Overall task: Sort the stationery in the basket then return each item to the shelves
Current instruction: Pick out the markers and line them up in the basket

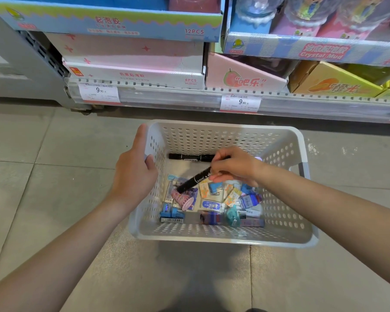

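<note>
A shop shelf unit (212, 95) stacked with pastel cardboard display boxes filled the frame from ten to two o'clock, its clear price rail carrying two white 9.90 price labels (240, 102). Below it lay a grey tiled floor (43, 176). At the centre stood a white perforated plastic basket (223, 236), just in front of the shelf's foot. The left hand (134, 174) gripped the basket's rim at nine o'clock, fingers curled over the wall and thumb outside. The right hand (234, 166) reached in from three o'clock, its fingers pinched round a black marker pen (195, 180) held tilted, tip pointing down toward seven o'clock and hovering over the heap. A second black marker pen (189, 157) lay flat against the basket's far wall at twelve o'clock, partly hidden by the right hand. Small wrapped erasers and sharpeners in blue, white and orange (212, 203) crowded the basket floor from five to seven o'clock, with a pink cone-shaped item (181, 200) among them beneath the held pen.
</note>
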